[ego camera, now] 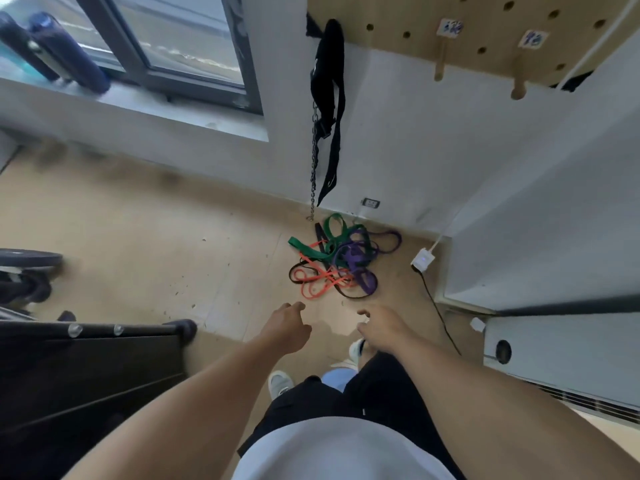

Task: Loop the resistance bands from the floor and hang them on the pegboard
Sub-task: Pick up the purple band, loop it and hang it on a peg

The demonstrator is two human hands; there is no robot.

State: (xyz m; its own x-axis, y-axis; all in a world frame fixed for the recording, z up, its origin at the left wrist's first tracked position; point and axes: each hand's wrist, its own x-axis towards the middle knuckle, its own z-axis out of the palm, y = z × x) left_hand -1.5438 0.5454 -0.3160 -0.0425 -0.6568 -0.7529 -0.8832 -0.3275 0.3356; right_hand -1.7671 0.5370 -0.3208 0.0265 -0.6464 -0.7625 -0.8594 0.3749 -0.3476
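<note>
Hands, left hand [289, 329] and right hand [382, 329], loosely spread, empty; tangled resistance bands [341, 259] at twelve o'clock, roughly equidistant.

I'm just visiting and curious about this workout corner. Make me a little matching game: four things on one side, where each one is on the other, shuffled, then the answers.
Things:
1. tangled resistance bands
2. black belt with chain
3. dark bottles
4. white power adapter

Places:
A. on the window sill
B. hanging from the pegboard's left edge
C. heaped on the floor by the wall
D. on the floor right of the heap, cord attached

Pairs: 1-C, 2-B, 3-A, 4-D
</note>
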